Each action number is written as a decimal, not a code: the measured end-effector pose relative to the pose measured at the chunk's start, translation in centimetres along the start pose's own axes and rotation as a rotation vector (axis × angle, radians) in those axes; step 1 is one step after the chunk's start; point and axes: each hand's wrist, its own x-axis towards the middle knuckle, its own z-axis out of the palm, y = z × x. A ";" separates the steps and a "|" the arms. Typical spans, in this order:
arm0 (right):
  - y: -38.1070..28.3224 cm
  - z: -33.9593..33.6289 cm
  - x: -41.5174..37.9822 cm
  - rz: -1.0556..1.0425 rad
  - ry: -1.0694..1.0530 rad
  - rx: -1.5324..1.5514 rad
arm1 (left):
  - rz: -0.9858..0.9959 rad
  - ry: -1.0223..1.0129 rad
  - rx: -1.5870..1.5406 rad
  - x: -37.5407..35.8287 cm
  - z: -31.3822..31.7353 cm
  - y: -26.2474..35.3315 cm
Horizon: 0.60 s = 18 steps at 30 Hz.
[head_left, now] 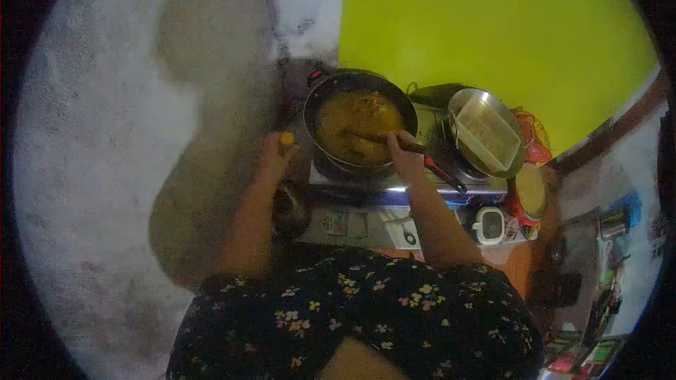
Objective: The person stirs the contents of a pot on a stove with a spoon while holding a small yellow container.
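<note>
A deep black pan (308, 111) on the stove holds a yellow-brown, soupy food (362, 114). My right hand (403, 148) is closed round the handle of a brown wooden spatula (370, 138), whose far end dips into the food. The pan's red and black handle (443, 172) sticks out to the right, just below that hand. Left of the pan, my left hand (274, 153) is raised and closed on a small, round yellow object (286, 138). What exactly it is does not show.
Right of the pan, a metal bowl (517, 142) holds a clear plastic box (486, 137). A white container with a dark top (489, 225) sits in front of the stove (394, 188). Red bags (536, 142) lie at the right, against the yellow-green wall (486, 21).
</note>
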 end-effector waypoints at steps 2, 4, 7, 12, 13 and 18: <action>-0.6 -0.1 0.4 0.043 -0.036 -0.075 | -0.010 -0.001 -0.026 -0.1 -0.2 0.3; -0.3 0.2 0.4 0.025 -0.033 -0.019 | -0.046 -0.058 -0.062 -0.1 -1.0 1.1; 0.3 0.1 0.8 0.100 -0.112 0.064 | -0.034 -0.051 -0.079 0.2 -0.4 0.2; -2.1 -0.2 0.5 0.112 -0.081 0.050 | -0.080 -0.085 0.059 0.7 0.0 -0.1; -3.1 -0.5 0.4 0.159 -0.069 0.056 | -0.101 -0.121 0.043 0.7 -0.4 0.3; -3.9 -1.3 0.8 0.251 0.053 0.200 | -0.095 -0.069 0.047 0.3 -0.6 1.0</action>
